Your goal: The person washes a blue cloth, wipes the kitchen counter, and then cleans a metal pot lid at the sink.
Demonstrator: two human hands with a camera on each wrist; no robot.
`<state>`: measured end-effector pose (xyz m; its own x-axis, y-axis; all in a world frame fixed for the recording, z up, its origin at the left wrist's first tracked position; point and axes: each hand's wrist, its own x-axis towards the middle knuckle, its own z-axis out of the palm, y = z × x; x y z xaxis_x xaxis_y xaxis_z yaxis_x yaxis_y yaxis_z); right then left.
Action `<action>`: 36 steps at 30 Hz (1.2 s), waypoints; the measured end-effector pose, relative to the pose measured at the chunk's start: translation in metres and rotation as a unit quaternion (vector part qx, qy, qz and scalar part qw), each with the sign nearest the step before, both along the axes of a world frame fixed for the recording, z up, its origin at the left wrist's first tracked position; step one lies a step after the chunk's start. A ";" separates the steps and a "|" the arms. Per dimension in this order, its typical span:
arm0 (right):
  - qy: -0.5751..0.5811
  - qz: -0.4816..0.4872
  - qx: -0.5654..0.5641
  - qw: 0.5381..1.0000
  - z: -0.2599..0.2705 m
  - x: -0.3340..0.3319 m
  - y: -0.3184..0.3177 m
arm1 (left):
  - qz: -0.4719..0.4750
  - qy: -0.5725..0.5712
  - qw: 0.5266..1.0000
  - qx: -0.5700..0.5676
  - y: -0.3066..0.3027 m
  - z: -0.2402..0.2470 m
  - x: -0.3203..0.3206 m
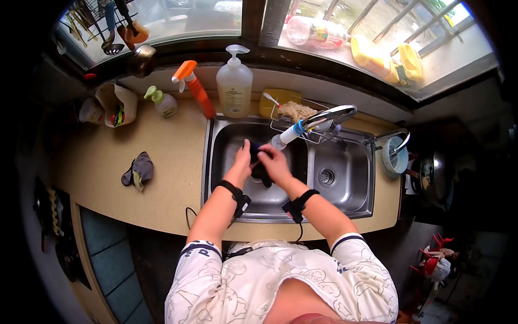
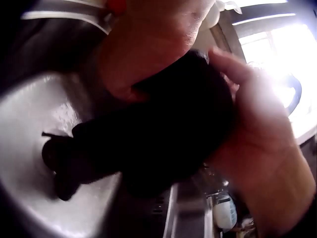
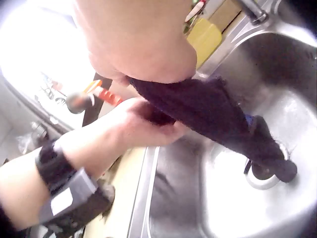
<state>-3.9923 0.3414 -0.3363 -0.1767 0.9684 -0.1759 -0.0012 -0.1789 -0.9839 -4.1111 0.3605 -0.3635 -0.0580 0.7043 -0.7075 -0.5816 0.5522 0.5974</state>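
Note:
Both hands work on a dark navy, limp, sock-like cloth (image 3: 208,111) above the left sink basin (image 1: 226,186). The left hand (image 1: 243,156) grips its upper part from the left, thumb and palm curled about it in the right wrist view. Opposite it, the right hand (image 1: 276,163) holds the same upper part, its fingers partly hidden behind the fabric. The cloth's narrow lower end hangs down over the drain (image 3: 262,181). In the left wrist view the cloth is almost black, so its folds do not show.
A faucet (image 1: 286,137) reaches over the basins from behind. Along the back stand a pump bottle (image 1: 234,86), an orange spray bottle (image 1: 197,92) and a wire rack (image 1: 313,129) with a scrubber. Grey cloths (image 1: 139,171) lie on the left counter. The right basin (image 1: 345,183) adjoins.

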 end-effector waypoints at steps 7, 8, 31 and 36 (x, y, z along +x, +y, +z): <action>-0.360 -0.163 -0.030 0.918 -0.017 0.016 0.036 | -0.085 -0.020 0.994 -0.071 -0.016 0.014 0.050; -0.376 -0.136 -0.039 0.916 -0.032 0.028 0.043 | -0.148 -0.010 0.987 -0.060 -0.021 0.014 0.050; -0.198 -0.111 -0.027 0.973 -0.034 0.021 0.041 | -0.166 0.045 0.985 0.012 -0.014 0.036 0.017; 0.008 -0.060 -0.096 0.994 -0.008 0.027 0.025 | -0.092 0.047 0.992 0.071 -0.004 0.021 -0.015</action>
<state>-3.9652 0.3666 -0.3445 -0.0660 0.9314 -0.3581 -0.0485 -0.3614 -0.9311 -4.1263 0.3564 -0.3420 0.0195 0.8012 -0.5981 -0.4169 0.5502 0.7235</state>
